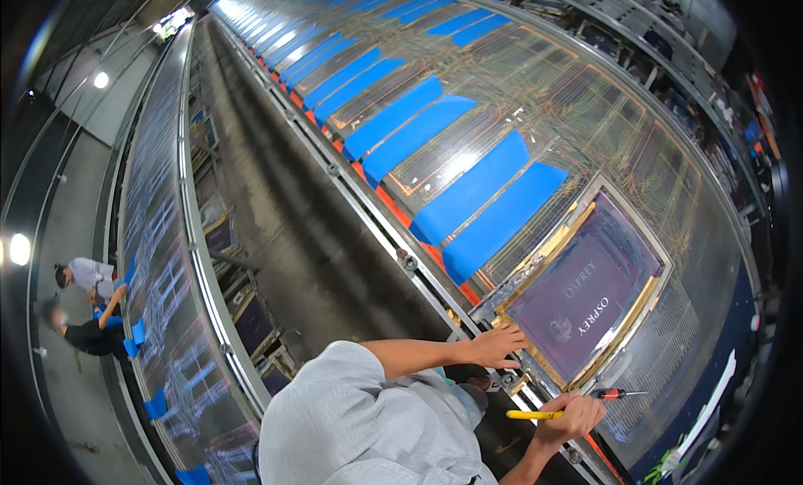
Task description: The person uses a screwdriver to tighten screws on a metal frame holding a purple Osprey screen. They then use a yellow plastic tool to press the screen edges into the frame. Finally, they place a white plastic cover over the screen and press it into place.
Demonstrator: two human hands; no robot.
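My left hand (pixel 495 347) lies open on the near left corner of a screen-printing frame (pixel 544 318), its fingers spread. The frame has purple mesh with pale lettering and a small emblem, and yellowish tape along its sides. It sits on the long printing table. My right hand (pixel 577 418) is closed around a tool with a yellow handle (pixel 531 415) near the frame's near right corner. The handle sticks out to the left; its other end is hidden in my fingers. Just beyond that hand is a red and black screwdriver (pixel 609 394); I cannot tell whether it touches the hand.
Blue fabric pieces (pixel 506 221) lie in pairs along the table away from me. A metal rail (pixel 407 263) with bolts follows the near edge. Across the aisle (pixel 293 192), two people (pixel 88 318) stand by a second table (pixel 155 259). More frames (pixel 253 324) rest below it.
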